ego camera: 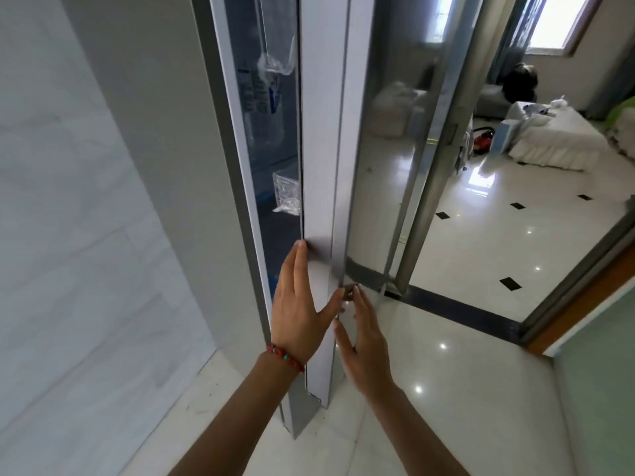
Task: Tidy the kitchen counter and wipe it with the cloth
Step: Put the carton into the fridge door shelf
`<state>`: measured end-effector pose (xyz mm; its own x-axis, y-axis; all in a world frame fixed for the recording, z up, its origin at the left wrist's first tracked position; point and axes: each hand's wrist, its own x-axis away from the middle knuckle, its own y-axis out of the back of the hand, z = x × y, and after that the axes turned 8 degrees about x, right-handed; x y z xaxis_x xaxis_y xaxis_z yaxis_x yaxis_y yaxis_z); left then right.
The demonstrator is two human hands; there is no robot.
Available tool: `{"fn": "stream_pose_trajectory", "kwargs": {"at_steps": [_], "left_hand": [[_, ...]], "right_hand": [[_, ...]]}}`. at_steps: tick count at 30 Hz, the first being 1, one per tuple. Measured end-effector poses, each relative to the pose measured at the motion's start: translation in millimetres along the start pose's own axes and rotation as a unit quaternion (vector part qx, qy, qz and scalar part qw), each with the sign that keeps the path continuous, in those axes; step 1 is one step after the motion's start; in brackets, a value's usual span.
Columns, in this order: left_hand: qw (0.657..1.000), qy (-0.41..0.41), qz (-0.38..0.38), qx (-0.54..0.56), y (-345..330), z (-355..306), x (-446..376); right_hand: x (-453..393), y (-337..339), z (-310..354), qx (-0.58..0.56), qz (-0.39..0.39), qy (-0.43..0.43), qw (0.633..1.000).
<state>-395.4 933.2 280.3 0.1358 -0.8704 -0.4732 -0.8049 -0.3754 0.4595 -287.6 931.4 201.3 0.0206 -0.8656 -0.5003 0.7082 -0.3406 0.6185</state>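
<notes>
Pale grey door frame [319, 166]; glossy white floor [464, 372] dotted with small black diamonds (far right); red beaded bracelet [285, 357], turquoise accents.

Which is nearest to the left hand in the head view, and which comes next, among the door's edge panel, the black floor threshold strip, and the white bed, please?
Measured from the left hand:
1. Door edge panel: under the palm, touching.
2. Black threshold strip: on the floor to the right, past the door.
3. White bed: far right, in the next room.

Both bare forearms reach forward. The left hand [298, 305], a red beaded bracelet [286, 357] at its wrist, lies flat with fingers extended; the right hand [365, 345] is open, fingers straight, thumb spread.
</notes>
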Motion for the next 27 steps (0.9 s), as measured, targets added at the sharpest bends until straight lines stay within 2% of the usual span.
{"fn": "stream_pose_trajectory", "kwargs": {"at_steps": [5, 10, 14, 20, 24, 27], "left_hand": [[0.997, -0.023, -0.029, -0.071, 9.1, 22.3, -13.8], [0.981, -0.048, -0.09, -0.165, 31.6, 49.4, -39.6], [0.974, -0.048, -0.079, -0.205, 42.3, 71.2, -54.3], [0.985, -0.061, -0.073, -0.144, 39.6, 78.7, -49.8], [0.99, -0.07, -0.1, -0.067, 36.4, 83.8, -26.4], [0.996, -0.081, -0.036, -0.029, 21.5, 89.6, 5.9]], "right_hand": [[-12.1, -29.5, 12.8, 0.025, 0.003, 0.017, 1.0], [-32.2, -67.0, 34.4, 0.023, 0.072, 0.048, 0.996], [-39.2, -88.7, 41.4, 0.029, 0.085, 0.042, 0.995], [-43.7, -67.2, 27.1, 0.02, 0.127, 0.027, 0.991], [-30.1, -45.7, 4.2, 0.062, 0.113, -0.059, 0.99], [-0.6, -26.1, -23.1, 0.077, 0.091, -0.124, 0.985]]}}
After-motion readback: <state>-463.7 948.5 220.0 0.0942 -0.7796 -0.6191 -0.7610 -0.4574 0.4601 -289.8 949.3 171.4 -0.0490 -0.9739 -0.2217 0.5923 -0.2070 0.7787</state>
